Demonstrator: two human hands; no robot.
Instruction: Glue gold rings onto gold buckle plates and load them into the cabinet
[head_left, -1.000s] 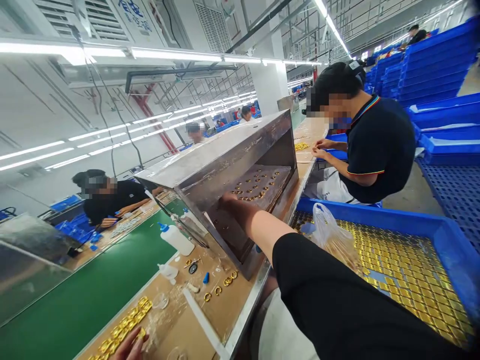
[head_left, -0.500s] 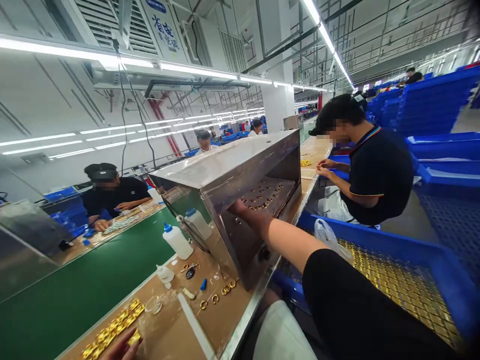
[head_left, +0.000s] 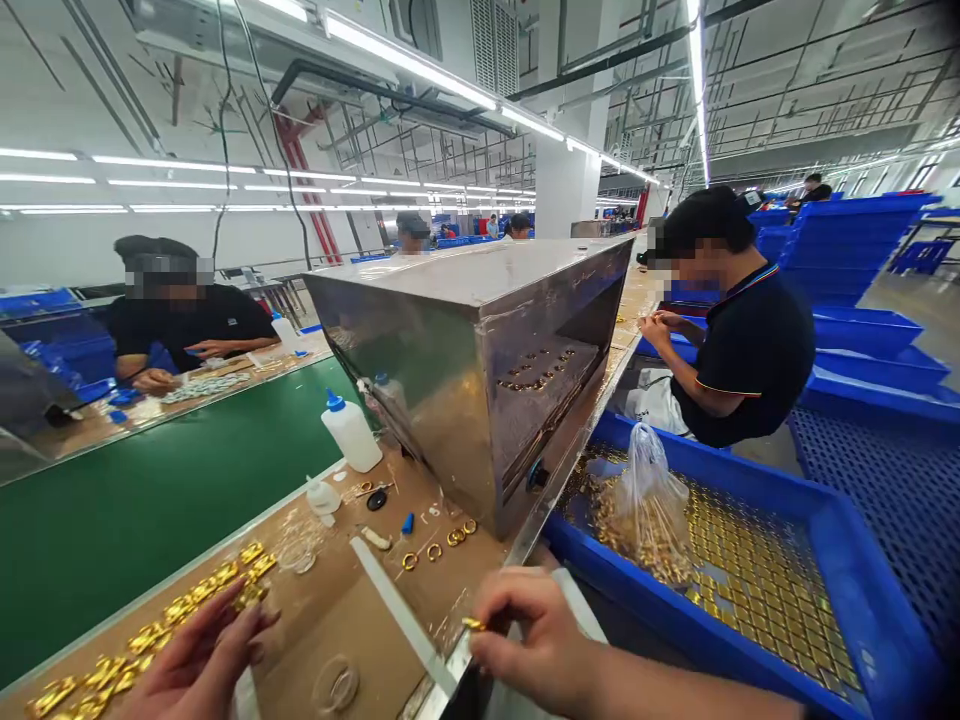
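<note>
My right hand [head_left: 529,632], at the lower middle of the frame, pinches a small gold piece [head_left: 472,624] between thumb and forefinger; my left hand [head_left: 196,655], at the lower left, closes thumb and fingers about a gold block [head_left: 251,594], partly hidden by them, just beside the row of gold blocks [head_left: 150,637]; I judge this a moment of handling between the two hands, which sit well apart; the move calls for a firm, careful pinch, since the piece is small and looks slippery.

Between my hands a pale strip [head_left: 401,610] crosses the brown tabletop [head_left: 311,615] and could catch a low wrist; near it lie a clear round dish [head_left: 336,685] and loose gold rings [head_left: 456,537]; the metal box [head_left: 420,370] blocks the middle of the frame; a white bottle [head_left: 351,435] stands beside it; a blue tub [head_left: 892,590] fills the lower right.
</note>
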